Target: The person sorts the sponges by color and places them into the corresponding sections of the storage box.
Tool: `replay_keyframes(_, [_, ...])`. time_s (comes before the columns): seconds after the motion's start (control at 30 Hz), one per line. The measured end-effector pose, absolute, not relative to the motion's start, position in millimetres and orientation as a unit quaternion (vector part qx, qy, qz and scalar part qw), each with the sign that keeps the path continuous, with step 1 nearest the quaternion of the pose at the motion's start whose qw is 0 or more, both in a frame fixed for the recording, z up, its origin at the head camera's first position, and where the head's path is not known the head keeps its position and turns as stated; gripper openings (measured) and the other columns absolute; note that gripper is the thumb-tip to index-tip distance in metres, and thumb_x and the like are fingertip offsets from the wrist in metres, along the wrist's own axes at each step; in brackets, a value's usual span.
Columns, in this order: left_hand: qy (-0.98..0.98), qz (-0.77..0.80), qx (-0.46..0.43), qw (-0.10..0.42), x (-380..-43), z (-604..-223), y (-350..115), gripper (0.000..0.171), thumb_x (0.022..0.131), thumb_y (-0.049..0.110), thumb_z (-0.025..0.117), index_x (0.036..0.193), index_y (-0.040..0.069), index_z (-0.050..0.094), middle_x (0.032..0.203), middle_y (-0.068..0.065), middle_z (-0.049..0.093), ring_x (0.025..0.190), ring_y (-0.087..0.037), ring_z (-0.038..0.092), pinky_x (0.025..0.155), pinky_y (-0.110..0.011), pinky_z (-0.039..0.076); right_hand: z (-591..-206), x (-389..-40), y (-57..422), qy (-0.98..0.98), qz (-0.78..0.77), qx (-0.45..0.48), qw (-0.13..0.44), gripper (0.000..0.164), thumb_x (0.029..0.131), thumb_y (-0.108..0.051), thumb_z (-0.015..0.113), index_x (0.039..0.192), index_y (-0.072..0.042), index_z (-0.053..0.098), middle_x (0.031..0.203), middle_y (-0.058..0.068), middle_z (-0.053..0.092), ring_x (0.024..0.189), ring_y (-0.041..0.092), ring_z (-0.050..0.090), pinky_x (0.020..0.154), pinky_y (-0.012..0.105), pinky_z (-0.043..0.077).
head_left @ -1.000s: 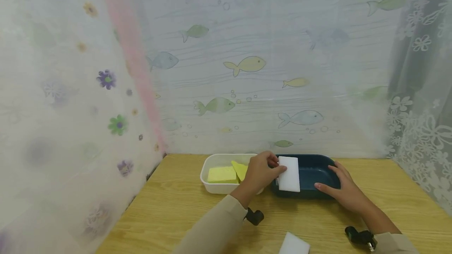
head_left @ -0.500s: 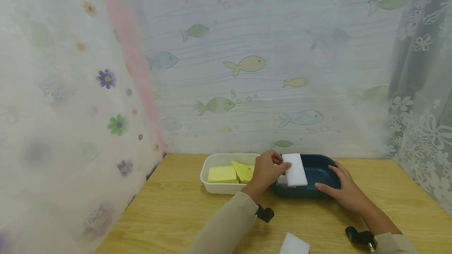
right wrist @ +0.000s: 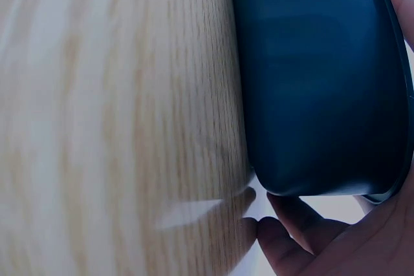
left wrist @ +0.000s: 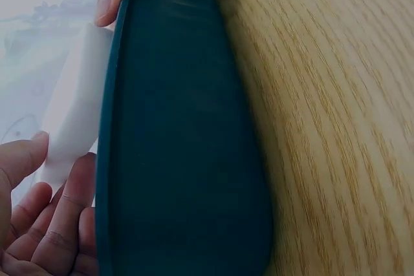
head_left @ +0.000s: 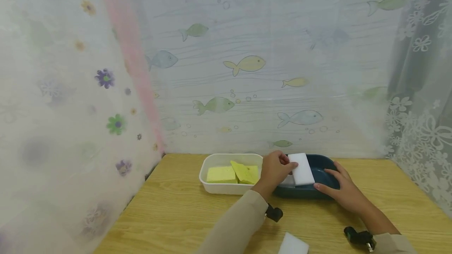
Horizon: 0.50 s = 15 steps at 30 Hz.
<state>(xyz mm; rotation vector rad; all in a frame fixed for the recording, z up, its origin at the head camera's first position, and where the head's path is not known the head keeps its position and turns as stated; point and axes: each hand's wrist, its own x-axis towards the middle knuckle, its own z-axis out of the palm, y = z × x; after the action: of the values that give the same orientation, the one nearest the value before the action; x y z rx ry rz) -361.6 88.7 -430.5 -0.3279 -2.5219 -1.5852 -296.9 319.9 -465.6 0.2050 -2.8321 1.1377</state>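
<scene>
Over the left half of a dark blue container [head_left: 300,193], my left hand [head_left: 274,171] pinches a white sponge [head_left: 303,169] between thumb and fingers. The sponge leans inside the rim. Another whitish piece [head_left: 287,182] shows low in the container, partly covered by that hand. At the container's right end, my right hand [head_left: 343,190] grips the rim, thumb at the front and a finger at the inner side. The right wrist view shows fingers [right wrist: 304,224] of this hand around the outer end wall. From the left wrist, the container's side wall [left wrist: 181,127] hides the sponge's lower part.
Left of the blue container stands a white container [head_left: 220,188] with yellow sponges [head_left: 221,175] in it. One more white sponge [head_left: 294,244] lies at the front of the wooden table [head_left: 169,207]. A fish-patterned curtain [head_left: 247,89] hangs behind the table's back edge.
My left hand has moved to the right with the white sponge, which now tilts more. The whitish piece below has come into sight. My right hand stays on the container.
</scene>
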Motion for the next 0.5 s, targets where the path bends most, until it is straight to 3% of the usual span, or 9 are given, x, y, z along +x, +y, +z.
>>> replay_keyframes(0.5, [-0.891, -0.417, -0.138, 0.119, -368, -436, 100, 0.029, 0.085, 0.038, 0.087, 0.081, 0.021, 0.064, 0.070, 0.013, 0.057, 0.062, -0.003, 0.050, 0.056, -0.021, 0.044, -468, -298, 321, -0.922, 0.380, 0.063, 0.036, 0.094, 0.097, -0.054, 0.068, 0.156, 0.008, 0.030, 0.169, 0.029, -0.015, 0.148, 0.066, 0.004, 0.101, 0.085, 0.024])
